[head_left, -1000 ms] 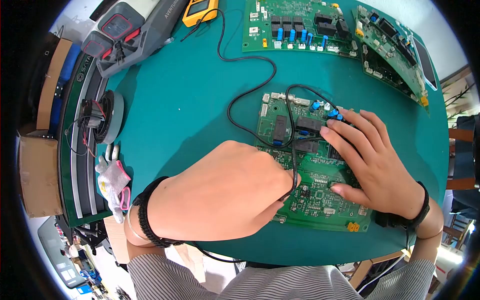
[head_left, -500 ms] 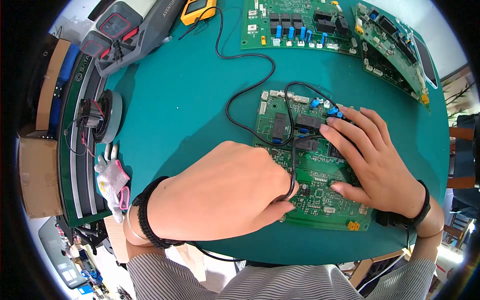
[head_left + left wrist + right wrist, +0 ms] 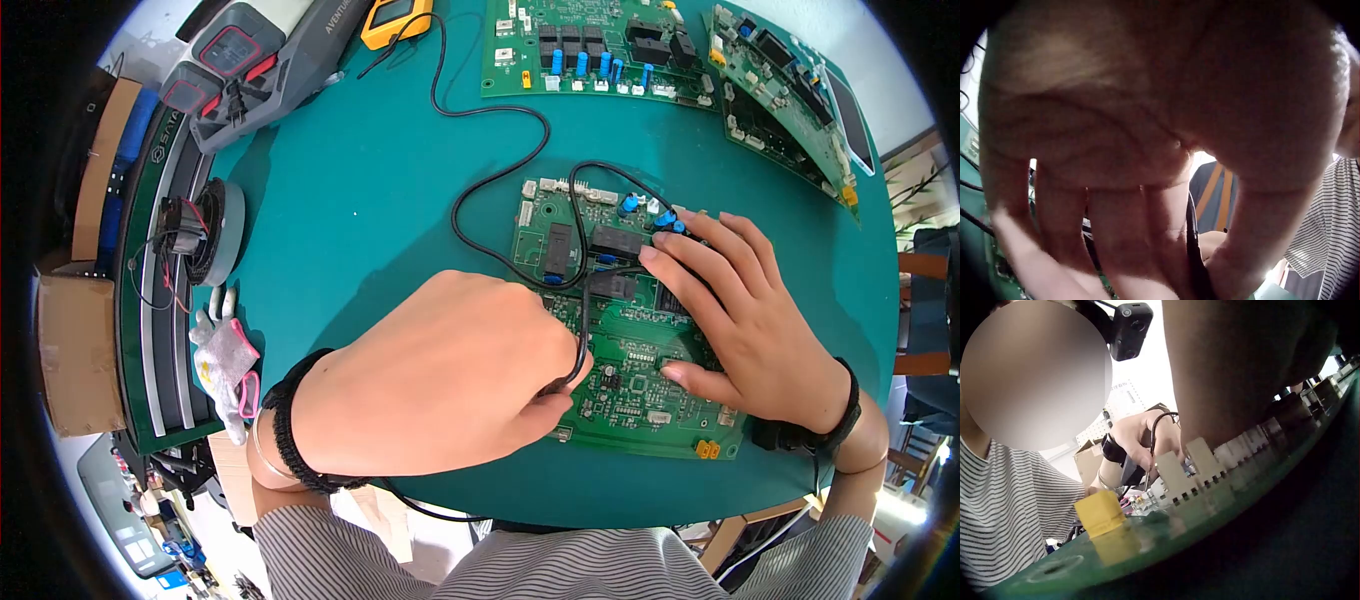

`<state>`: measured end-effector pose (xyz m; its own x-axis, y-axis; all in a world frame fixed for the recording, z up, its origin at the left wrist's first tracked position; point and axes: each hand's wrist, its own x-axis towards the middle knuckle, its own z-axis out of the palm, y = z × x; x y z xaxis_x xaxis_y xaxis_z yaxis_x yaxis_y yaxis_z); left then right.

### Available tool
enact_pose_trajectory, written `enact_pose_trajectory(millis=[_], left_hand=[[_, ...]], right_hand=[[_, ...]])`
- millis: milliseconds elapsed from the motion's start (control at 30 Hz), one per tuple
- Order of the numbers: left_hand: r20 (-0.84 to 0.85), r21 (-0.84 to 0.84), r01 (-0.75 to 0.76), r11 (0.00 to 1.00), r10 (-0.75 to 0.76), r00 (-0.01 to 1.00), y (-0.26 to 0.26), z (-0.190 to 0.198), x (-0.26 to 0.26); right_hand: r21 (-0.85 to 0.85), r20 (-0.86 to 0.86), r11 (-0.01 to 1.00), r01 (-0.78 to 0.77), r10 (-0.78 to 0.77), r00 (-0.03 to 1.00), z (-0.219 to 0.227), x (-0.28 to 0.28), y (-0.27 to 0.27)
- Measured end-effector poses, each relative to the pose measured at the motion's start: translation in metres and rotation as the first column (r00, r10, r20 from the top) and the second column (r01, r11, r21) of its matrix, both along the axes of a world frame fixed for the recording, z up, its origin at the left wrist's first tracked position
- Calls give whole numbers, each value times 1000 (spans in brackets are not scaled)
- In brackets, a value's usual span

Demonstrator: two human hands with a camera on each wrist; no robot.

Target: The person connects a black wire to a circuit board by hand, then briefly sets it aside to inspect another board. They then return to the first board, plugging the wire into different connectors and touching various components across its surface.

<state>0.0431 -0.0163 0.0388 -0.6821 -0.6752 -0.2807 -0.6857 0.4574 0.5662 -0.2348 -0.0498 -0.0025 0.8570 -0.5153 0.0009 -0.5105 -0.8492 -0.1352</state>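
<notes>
My left hand (image 3: 470, 370) pinches a slim probe (image 3: 1147, 480) between thumb and fingers, its tip pointing down at the left part of a green circuit board (image 3: 620, 435). In the head view the back of this hand hides the probe's tip. A black cable (image 3: 584, 330) rises from its fingers and loops over the board. My right hand (image 3: 745, 310) rests palm down on the board's right side, fingers spread beside blue capacitors (image 3: 664, 220) and black relays (image 3: 617, 242). The left wrist view shows the left palm (image 3: 1097, 137) with its fingers bent.
A yellow meter (image 3: 396, 20) sits at the back, the cable beside it. More circuit boards (image 3: 600, 75) lie at the back and lean at the right (image 3: 785, 110). Along the left are a grey power tool (image 3: 275, 75), a round speaker-like part (image 3: 217, 232), and a glove (image 3: 224, 365).
My left hand has shifted slightly left and toward my body, the probe and cable moving with it. The right hand stays in place on the board.
</notes>
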Motion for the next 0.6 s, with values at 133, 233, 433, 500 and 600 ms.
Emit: enact_pose_trajectory(millis=[133, 233, 433, 500, 600], left_hand=[[26, -36, 3, 999, -2, 1000, -2, -1, 2], [28, -34, -4, 999, 5, 1000, -2, -2, 1], [-33, -62, -77, 995, 75, 997, -2, -2, -1], [-57, -89, -91, 992, 87, 995, -2, -3, -2], [-110, -67, -187, 980, 179, 978, -3, -1, -3]], right_hand=[[10, 4, 1000, 0, 0, 1000, 0, 0, 0], [4, -14, 1000, -7, 7, 1000, 1, 0, -1], [31, 28, 999, -17, 16, 999, 3, 0, -1], [21, 37, 1000, -14, 13, 999, 1, 0, -1], [25, 75, 1000, -10, 8, 997, 4, 1, -2]])
